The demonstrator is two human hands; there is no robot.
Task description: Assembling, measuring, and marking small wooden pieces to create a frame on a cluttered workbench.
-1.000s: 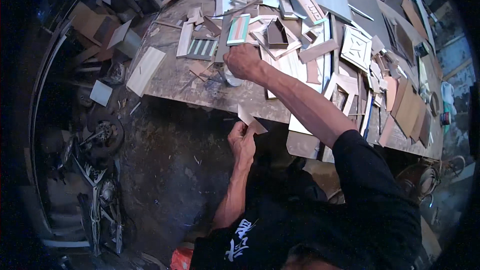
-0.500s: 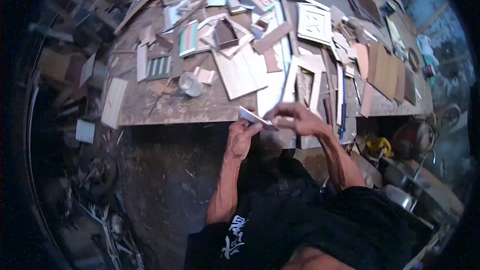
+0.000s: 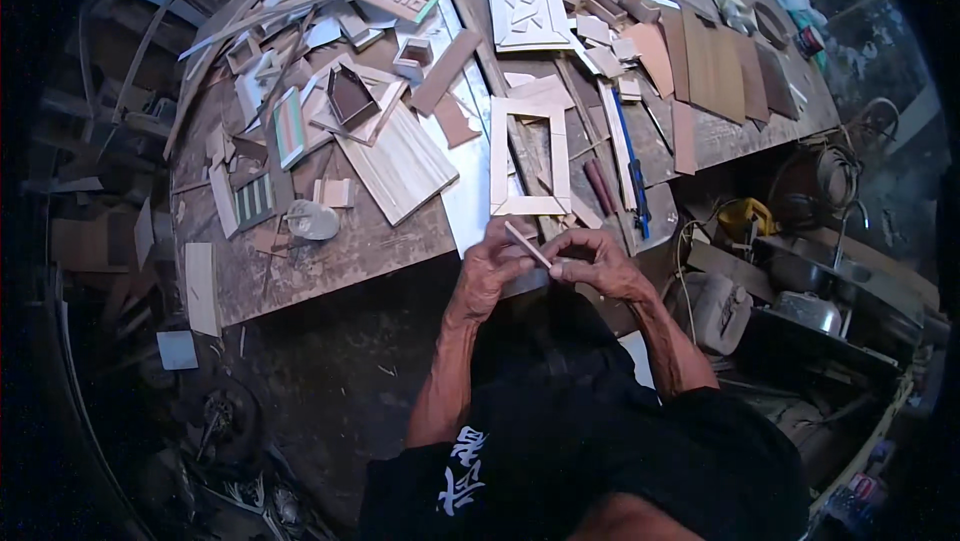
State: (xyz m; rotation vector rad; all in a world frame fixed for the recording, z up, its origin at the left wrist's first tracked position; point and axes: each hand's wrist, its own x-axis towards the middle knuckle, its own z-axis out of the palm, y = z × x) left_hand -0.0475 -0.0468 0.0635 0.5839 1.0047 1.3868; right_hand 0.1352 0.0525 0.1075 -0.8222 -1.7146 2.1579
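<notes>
Both hands hold a small flat wooden piece (image 3: 526, 244) with a pale edge, tilted, just off the workbench's front edge. My left hand (image 3: 486, 276) grips one side of it between thumb and fingers. At its other end, my right hand (image 3: 598, 266) pinches it with thumb and forefinger. Just beyond the hands, a pale rectangular wooden frame (image 3: 502, 156) lies on the bench, its opening showing the surface behind. Left of the frame lies a light wood-grained board (image 3: 398, 163). A clear plastic cup (image 3: 312, 221) stands farther left.
The worn workbench (image 3: 330, 281) carries a carved pale panel (image 3: 528, 13), a dark open box (image 3: 352, 99), brown boards (image 3: 715, 56) and a blue tool (image 3: 637, 191). Right of the bench are a plastic jerrycan (image 3: 715, 311) and a metal basin (image 3: 808, 313).
My right hand has come in and now pinches the wooden piece with the left. The view has turned, so the bench appears shifted left and tilted.
</notes>
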